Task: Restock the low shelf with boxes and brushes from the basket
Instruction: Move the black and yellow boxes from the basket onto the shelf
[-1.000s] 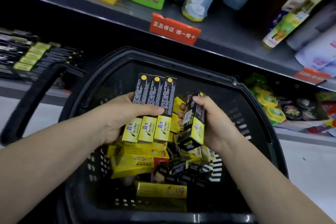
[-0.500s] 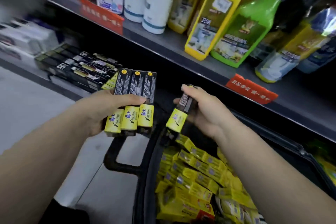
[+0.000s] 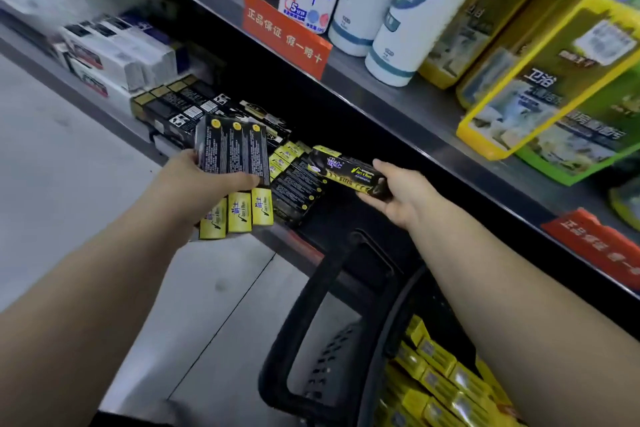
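Our left hand (image 3: 204,180) grips three boxes (image 3: 235,163) side by side, a reserve held at the low shelf's (image 3: 284,244) front edge. Our right hand (image 3: 401,194) pinches one box (image 3: 346,170) flat, end toward the shelved row (image 3: 294,187), probably to lay it alongside. The basket (image 3: 308,308) stands below.

White boxes (image 3: 121,57) far left on low shelf (image 3: 273,241) motion-blurred, print unreadable. Left hand (image 3: 194,184) fingers hidden behind three boxes (image 3: 235,156). Right hand (image 3: 401,198) covers near end of single box (image 3: 346,170). Basket (image 3: 329,360) cut off by bottom edge, bottles (image 3: 349,10) up top cropped by frame top, shelf back lost in shadow
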Tool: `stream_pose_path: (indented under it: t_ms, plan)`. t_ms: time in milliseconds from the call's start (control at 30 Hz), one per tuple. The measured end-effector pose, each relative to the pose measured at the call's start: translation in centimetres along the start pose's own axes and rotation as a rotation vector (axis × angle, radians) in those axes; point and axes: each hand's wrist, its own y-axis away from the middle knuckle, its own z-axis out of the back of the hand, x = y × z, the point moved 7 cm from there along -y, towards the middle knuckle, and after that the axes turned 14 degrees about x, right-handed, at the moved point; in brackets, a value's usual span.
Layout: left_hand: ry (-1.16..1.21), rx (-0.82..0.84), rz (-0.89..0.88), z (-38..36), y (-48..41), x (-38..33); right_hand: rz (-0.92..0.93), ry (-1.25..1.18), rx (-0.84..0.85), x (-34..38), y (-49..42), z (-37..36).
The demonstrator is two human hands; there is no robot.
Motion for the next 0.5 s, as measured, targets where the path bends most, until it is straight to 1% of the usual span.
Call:
stream_pose_path:
  t_ms: [100,200,333,400,500]
  plan:
    - [-0.07,-0.034,-0.035,0.0,-1.0,0.3,-0.017,0.054,-0.057,0.2,-3.8,-0.2]
    - [-0.042,-0.037,-0.02,0.0,-2.0,0.8,-0.024,0.133,-0.084,0.9,-7.4,-0.9]
    - [-0.019,-0.039,0.018,-0.4,-3.5,1.6,0.012,0.214,-0.118,1.7,-11.6,-1.5]
    - [-0.019,-0.037,0.025,-0.6,-4.2,1.9,0.018,0.265,-0.106,1.6,-13.3,-1.9]
    - [-0.005,-0.037,0.029,-0.7,-5.1,2.4,-0.021,0.388,-0.037,0.4,-15.5,-2.7]
